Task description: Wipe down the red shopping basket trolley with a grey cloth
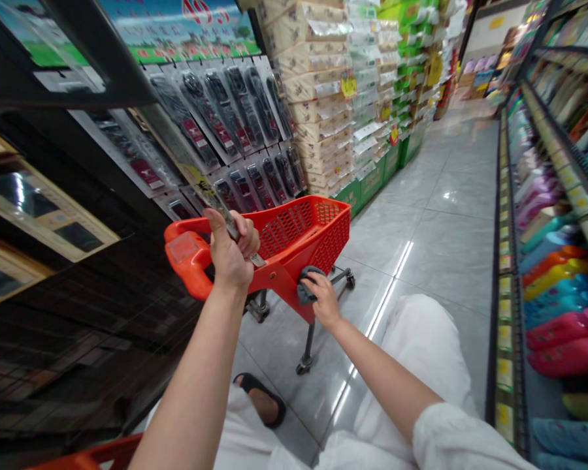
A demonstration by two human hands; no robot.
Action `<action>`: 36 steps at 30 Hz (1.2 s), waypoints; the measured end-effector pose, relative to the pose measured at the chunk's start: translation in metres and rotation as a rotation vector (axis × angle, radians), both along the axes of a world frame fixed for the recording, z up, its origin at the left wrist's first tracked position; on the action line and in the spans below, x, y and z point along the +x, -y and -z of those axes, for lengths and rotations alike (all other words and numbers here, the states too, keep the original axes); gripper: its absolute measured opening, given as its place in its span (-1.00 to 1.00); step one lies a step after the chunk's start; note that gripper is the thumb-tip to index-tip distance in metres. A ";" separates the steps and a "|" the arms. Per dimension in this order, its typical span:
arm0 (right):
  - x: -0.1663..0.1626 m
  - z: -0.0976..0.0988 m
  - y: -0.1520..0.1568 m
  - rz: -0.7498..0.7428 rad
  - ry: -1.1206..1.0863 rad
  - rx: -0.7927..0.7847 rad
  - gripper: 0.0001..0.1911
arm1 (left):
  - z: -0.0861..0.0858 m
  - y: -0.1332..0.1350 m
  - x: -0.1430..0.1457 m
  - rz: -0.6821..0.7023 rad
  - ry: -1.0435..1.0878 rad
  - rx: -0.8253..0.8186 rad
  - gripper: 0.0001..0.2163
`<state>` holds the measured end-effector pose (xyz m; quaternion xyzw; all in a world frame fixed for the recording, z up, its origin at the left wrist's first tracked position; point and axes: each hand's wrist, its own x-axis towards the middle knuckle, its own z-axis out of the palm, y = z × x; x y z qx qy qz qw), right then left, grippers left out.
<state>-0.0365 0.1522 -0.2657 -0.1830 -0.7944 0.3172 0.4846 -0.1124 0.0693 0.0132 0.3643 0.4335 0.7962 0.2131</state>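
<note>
Smooth plastic cart basket, metal legs, matt cloth (rather rough-looking), glossy floor tiles

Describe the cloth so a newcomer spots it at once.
Find the red cart at the centre of the view. On its side nearest the wearer, under the right hand, sits the cloth. It is dark grey and bunched up, unlike the flat red panel around it.

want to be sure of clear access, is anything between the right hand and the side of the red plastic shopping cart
Only the crumpled dark grey cloth: it lies under the right hand, against the side of the red plastic shopping cart. Nothing else visible stands between; the left hand grips a long grey bar elsewhere.
</note>
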 end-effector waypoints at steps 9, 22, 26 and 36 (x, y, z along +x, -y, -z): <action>-0.001 0.023 0.004 0.094 -0.217 -0.376 -0.31 | -0.003 0.003 0.002 0.003 0.015 -0.013 -0.44; -0.048 0.022 0.002 0.173 -0.293 -0.457 -0.31 | -0.004 0.022 -0.001 -0.005 -0.064 -0.034 -0.43; -0.039 0.074 0.050 0.185 -0.247 -0.513 -0.19 | -0.004 0.021 -0.001 -0.001 -0.056 -0.028 -0.44; -0.066 0.011 0.010 0.284 -0.336 -0.646 -0.30 | -0.005 0.023 0.000 0.013 -0.153 -0.024 -0.45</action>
